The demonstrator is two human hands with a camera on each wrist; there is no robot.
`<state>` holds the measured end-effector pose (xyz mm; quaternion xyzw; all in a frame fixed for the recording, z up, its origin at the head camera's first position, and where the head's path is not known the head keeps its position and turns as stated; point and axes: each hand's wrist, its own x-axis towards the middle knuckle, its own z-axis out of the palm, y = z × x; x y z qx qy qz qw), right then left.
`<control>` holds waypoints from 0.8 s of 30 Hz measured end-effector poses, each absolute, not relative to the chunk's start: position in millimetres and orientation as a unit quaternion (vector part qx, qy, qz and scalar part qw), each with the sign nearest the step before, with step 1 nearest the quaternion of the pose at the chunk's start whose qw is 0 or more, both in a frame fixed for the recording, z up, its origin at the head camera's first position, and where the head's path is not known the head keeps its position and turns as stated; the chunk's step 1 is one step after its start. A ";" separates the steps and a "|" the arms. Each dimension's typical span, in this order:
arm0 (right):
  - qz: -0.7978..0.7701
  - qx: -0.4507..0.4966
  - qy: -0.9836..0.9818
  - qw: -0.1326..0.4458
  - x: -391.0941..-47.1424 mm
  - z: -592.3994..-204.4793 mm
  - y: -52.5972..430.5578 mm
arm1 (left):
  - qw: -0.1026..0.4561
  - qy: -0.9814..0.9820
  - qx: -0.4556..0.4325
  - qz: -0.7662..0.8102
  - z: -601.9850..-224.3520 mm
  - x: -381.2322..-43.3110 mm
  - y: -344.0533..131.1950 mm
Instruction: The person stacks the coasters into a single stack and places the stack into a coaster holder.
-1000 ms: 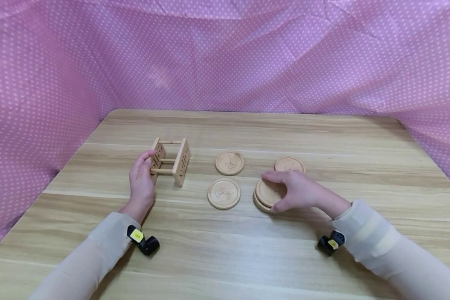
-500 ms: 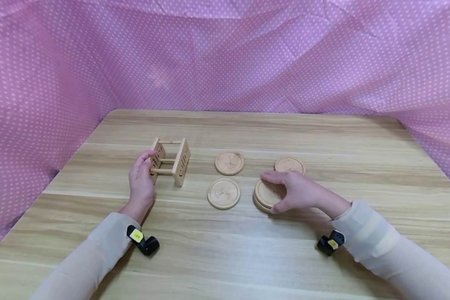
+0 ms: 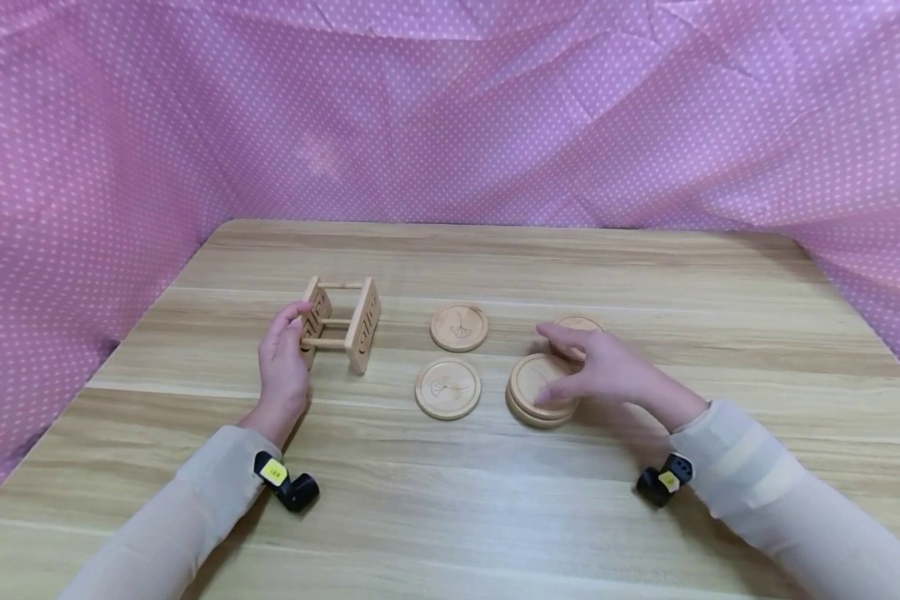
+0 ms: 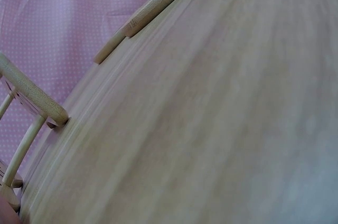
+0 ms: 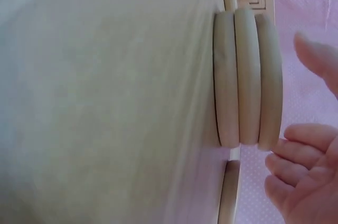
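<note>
My left hand (image 3: 281, 367) holds the left panel of a small wooden coaster rack (image 3: 363, 325), two cut-out panels joined by rods. The rack's bars also show at the left of the left wrist view. Over a stack of wooden coasters (image 3: 527, 379) hovers my right hand (image 3: 615, 371), thumb and fingers spread with nothing between them. Seen edge-on in the right wrist view, the stack (image 5: 248, 81) is three coasters high, and the fingers stand just off its top one. Behind it, another coaster (image 3: 581, 322) is partly covered by my right hand.
Between rack and stack lie two single coasters with engraved leaf patterns, one farther back (image 3: 459, 327) and one nearer (image 3: 447, 388). Everything rests on a wood-grain table (image 3: 420, 517). A pink dotted cloth (image 3: 450, 125) hangs around its back and sides.
My right hand has let go of the top coaster, leaving it on the stack, and has moved slightly back and right toward the rear coaster. The left hand and rack stay put.
</note>
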<state>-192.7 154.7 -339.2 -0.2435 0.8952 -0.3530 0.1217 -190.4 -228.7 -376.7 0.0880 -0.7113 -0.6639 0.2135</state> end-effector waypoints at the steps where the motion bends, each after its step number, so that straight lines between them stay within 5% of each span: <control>1: -0.356 -0.232 0.897 0.119 -193.9 -338.9 155.8 | 0.214 -0.712 0.088 -0.663 -376.7 -190.4 -228.7; 24: -0.356 -0.110 0.922 0.104 -215.3 -342.0 178.6 | 0.208 -0.718 0.087 -0.659 -375.9 -190.0 -228.2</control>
